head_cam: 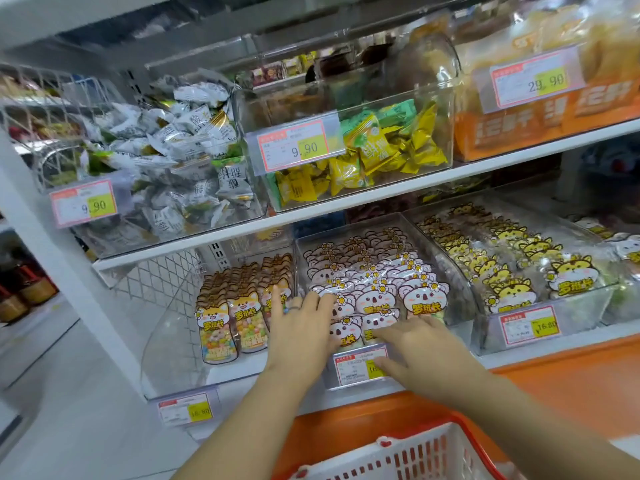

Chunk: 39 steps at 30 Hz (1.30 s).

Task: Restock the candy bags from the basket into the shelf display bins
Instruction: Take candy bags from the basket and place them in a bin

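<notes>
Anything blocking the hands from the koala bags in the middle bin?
Nothing visible. The left hand and right hand both rest on the front koala bags in the open-topped middle bin.

Orange bread packs behind a 29.90 price tag, top right; wire mesh panel left.

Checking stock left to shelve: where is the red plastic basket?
Head view, bottom edge, right of centre: the red plastic basket, just below the orange shelf base.

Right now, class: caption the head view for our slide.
Left hand and right hand rest on koala candy bags in a clear bin.
</notes>
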Motion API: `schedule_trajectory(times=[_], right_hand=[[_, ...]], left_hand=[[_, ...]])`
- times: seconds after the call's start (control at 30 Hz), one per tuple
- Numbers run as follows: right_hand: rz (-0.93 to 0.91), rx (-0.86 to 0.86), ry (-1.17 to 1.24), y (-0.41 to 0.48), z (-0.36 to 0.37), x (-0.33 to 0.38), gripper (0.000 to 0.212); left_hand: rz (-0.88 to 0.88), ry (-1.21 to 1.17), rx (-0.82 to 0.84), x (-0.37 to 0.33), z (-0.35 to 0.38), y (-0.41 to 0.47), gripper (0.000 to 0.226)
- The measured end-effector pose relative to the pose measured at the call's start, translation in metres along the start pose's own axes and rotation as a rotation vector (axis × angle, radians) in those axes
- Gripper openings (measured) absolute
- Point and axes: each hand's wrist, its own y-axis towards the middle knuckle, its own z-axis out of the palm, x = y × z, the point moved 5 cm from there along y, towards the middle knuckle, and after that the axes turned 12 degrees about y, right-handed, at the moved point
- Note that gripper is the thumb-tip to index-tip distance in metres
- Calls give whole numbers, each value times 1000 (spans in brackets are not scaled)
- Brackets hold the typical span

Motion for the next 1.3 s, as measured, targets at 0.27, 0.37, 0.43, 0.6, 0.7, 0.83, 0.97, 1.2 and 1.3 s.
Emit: schedule_trajectory(times=[0.27, 0.37, 0.43, 0.6, 0.7, 0.83, 0.97, 1.2, 1.3], right_hand=[[-156, -225, 44, -36, 17, 5, 58], [-120, -230, 19, -25, 11, -2, 58], [-60, -150, -12, -13, 6, -7, 62], [42, 17, -16, 17, -8, -11, 89], [76, 68, 3, 27, -13, -14, 106], [96, 102, 65, 26, -14, -8, 114], [111, 83, 77, 27, -10, -8, 114], [125, -8, 95, 26, -6, -5, 104], [172, -129, 197, 35, -6, -12, 65]], left_hand=[[-7, -49, -119, 3, -3, -22, 37], [-17, -39, -94, 3, -1, -13, 21], [-29, -31, -88, 4, 0, -4, 16], [-45, -21, -51, 2, 3, 15, 25], [-25, -19, -25, -3, 7, 19, 27], [7, -24, 19, -6, 12, 19, 38], [33, -29, 84, -7, 16, 21, 52], [97, 25, 131, -9, 15, 24, 57], [102, 50, 105, -7, 11, 22, 53]])
